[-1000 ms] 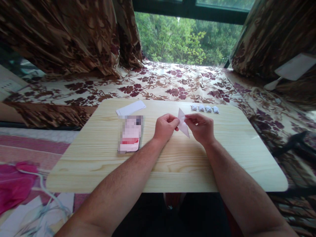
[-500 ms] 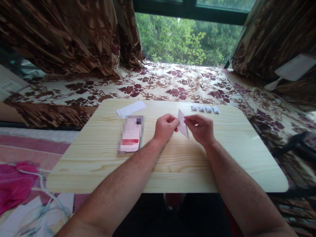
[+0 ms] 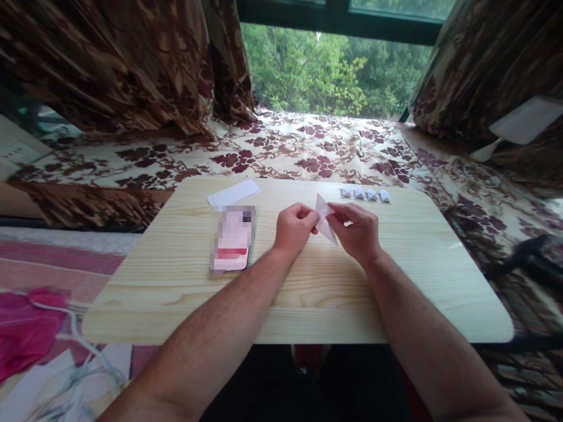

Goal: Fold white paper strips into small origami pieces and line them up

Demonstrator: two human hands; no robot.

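A small white sheet of folded paper (image 3: 324,218) with pointed ends is held up above the table between both hands. My left hand (image 3: 295,224) pinches its left edge between thumb and fingers. From the other side, my right hand (image 3: 357,227) grips the paper near its upper right, fingers closed on it. The fingertips hide part of the folds. Just beyond my right hand, several small folded paper pieces (image 3: 366,194) stand in a row near the table's far edge.
The light wood-grain table (image 3: 176,305) has rounded corners. A phone (image 3: 233,240), partly blurred out, lies left of my hands. Behind it are white paper strips (image 3: 234,192). A floral-covered ledge (image 3: 316,146) runs under the window. White cables (image 3: 83,346) lie at lower left.
The folded paper has tilted slightly, its lower tip shifting a little up. My right hand has moved very slightly left; the rest stays as it was.
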